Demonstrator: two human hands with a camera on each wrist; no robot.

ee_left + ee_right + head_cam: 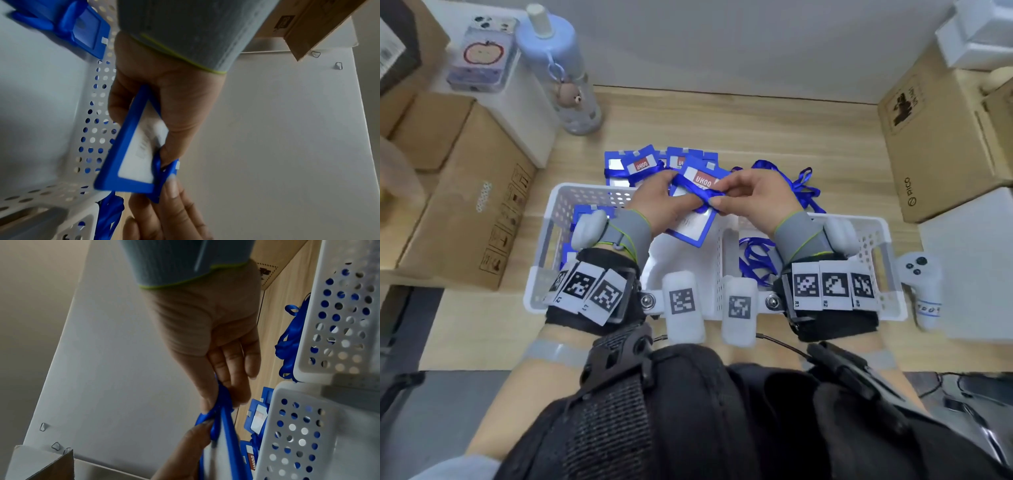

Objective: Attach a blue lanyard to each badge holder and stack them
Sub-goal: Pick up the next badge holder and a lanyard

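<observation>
Right hand [207,331] seen from the wrist, fingers [236,369] stretched down, pinching a blue lanyard [223,395] against the thumb. Left hand [185,456] rising from below, fingertip on the same strap, beside a blue-edged badge holder [230,449]. White perforated baskets [304,434] at right; loose lanyards [287,344] and more badge holders [259,417] on the wooden table [285,283].

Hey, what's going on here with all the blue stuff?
A person is fitting a blue lanyard to a badge holder. The left hand grips the holder above a white basket, while the right hand pinches the lanyard at the holder's top. Finished holders lie piled on the table behind the basket, and loose lanyards wait in the right basket.
</observation>
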